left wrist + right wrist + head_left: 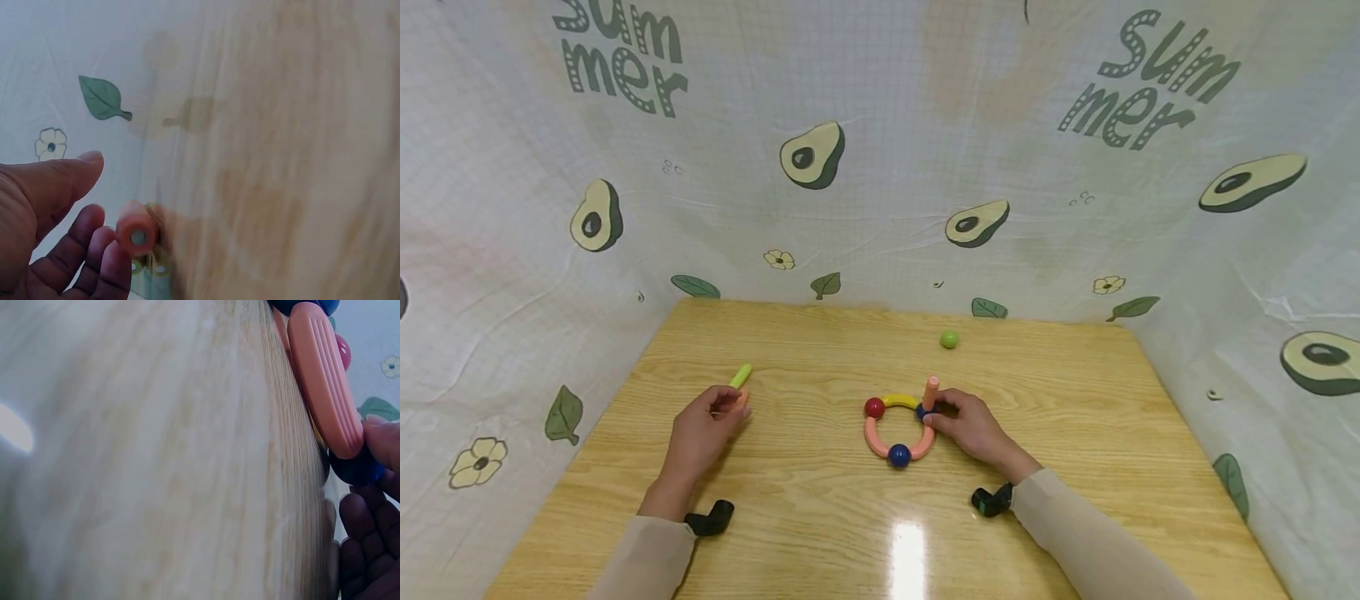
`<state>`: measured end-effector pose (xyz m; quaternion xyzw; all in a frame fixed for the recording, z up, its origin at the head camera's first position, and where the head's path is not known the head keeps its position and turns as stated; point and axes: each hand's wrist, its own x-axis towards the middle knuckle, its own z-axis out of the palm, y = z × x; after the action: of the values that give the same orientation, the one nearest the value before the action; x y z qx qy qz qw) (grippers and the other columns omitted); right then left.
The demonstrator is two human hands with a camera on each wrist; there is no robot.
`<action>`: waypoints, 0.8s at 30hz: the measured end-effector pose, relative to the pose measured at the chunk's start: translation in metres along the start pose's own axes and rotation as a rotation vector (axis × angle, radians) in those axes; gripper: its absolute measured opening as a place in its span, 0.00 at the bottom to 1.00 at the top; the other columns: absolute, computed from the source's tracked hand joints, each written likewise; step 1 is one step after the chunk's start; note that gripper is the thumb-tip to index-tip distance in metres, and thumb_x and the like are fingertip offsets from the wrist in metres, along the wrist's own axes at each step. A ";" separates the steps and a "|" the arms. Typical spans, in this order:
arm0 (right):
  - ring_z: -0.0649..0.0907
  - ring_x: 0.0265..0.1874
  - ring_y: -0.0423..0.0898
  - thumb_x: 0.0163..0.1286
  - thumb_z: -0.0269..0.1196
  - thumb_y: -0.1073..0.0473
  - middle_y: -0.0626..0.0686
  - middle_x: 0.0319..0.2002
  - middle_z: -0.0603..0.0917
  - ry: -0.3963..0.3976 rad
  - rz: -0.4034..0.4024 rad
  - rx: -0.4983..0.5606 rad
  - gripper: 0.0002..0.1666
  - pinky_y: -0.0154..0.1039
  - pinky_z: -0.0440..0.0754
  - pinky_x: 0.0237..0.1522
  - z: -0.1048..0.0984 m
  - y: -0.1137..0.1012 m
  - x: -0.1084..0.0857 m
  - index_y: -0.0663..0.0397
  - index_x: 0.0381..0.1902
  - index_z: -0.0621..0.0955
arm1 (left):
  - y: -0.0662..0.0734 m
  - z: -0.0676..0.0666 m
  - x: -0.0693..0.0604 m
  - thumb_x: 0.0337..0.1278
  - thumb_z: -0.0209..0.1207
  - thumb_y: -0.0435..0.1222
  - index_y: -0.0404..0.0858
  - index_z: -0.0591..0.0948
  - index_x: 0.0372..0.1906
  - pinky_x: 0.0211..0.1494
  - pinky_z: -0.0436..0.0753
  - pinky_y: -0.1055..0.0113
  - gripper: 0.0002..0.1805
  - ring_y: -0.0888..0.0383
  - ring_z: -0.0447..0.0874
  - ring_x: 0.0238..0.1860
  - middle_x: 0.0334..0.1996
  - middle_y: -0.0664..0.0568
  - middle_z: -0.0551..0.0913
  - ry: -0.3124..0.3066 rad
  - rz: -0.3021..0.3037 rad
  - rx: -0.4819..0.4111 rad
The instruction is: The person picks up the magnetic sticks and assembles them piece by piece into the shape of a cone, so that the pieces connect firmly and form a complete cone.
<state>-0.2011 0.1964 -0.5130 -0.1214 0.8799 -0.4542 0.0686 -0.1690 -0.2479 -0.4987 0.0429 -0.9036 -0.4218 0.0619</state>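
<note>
A ring of magnetic building pieces lies on the table. It has a red ball, a yellow curved stick, salmon-pink curved sticks and blue balls, one at the near side. An orange stick stands up from the blue ball at the ring's right. My right hand pinches that ball between thumb and fingers. At the left, my left hand has its fingertips beside an orange stick, the thumb apart from it. Just beyond lies a light green stick.
A green ball rests near the back edge of the wooden table. Printed white cloth hangs behind and on both sides. Black wrist devices sit at both cuffs.
</note>
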 end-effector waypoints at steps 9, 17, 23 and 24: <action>0.85 0.56 0.47 0.74 0.71 0.53 0.48 0.53 0.89 -0.002 0.005 0.010 0.18 0.51 0.81 0.61 -0.001 0.000 -0.001 0.49 0.59 0.86 | -0.001 0.002 -0.001 0.69 0.68 0.37 0.34 0.80 0.59 0.52 0.83 0.57 0.19 0.44 0.85 0.53 0.52 0.39 0.86 -0.058 -0.091 0.033; 0.85 0.57 0.48 0.74 0.70 0.53 0.48 0.54 0.88 0.000 0.014 0.006 0.19 0.52 0.80 0.63 -0.001 -0.001 0.000 0.49 0.60 0.86 | 0.000 0.005 0.001 0.68 0.70 0.37 0.35 0.82 0.55 0.56 0.83 0.50 0.16 0.44 0.86 0.52 0.51 0.39 0.87 -0.089 -0.047 0.064; 0.85 0.57 0.49 0.74 0.70 0.52 0.48 0.54 0.88 -0.002 0.013 0.009 0.19 0.53 0.80 0.63 -0.001 0.000 0.000 0.49 0.60 0.85 | 0.005 0.014 0.005 0.69 0.68 0.35 0.34 0.83 0.56 0.57 0.83 0.48 0.15 0.45 0.86 0.52 0.50 0.40 0.88 -0.114 -0.010 0.041; 0.85 0.57 0.49 0.74 0.70 0.52 0.48 0.54 0.88 -0.002 0.011 0.008 0.19 0.53 0.80 0.63 -0.001 0.000 0.000 0.49 0.60 0.85 | 0.006 0.015 0.006 0.69 0.68 0.35 0.34 0.84 0.56 0.58 0.84 0.48 0.15 0.44 0.87 0.52 0.50 0.40 0.88 -0.119 -0.005 0.038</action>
<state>-0.2013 0.1972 -0.5128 -0.1170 0.8786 -0.4574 0.0725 -0.1774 -0.2330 -0.5031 0.0213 -0.9134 -0.4065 0.0064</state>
